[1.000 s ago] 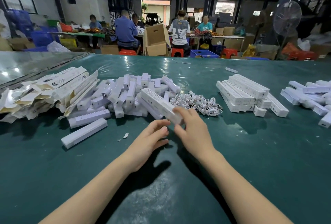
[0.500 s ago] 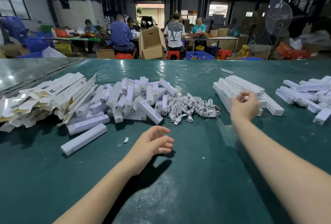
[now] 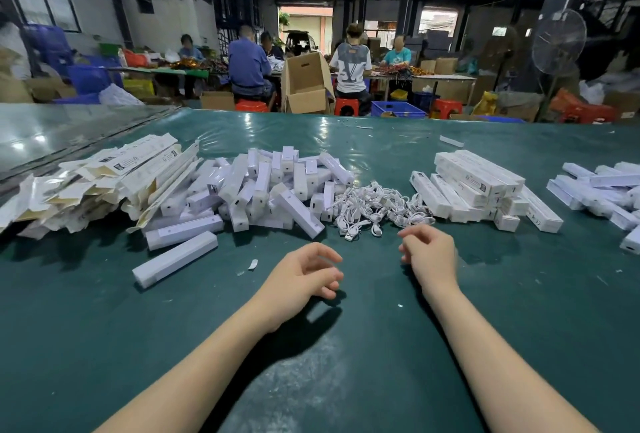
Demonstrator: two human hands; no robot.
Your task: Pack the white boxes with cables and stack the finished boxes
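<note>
Empty, fingers loosely curled, a worker's left hand and right hand are over the middle of the green table. White cables lie just beyond them, between a loose heap of white boxes on the left and the stacked boxes toward the right edge.

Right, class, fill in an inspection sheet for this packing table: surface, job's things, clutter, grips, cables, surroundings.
Surface: green table, glossy.
Job's things: loose boxes heaped centre-left; stack at right; more boxes far right.
Clutter: flat cartons heaped at left; small scrap on table.
Grips: left hand, right hand over table, fingers loosely curled, holding nothing.
Cables: white cables piled between loose boxes and stack.
Surroundings: people seated at work behind; open cardboard box; fan.
</note>
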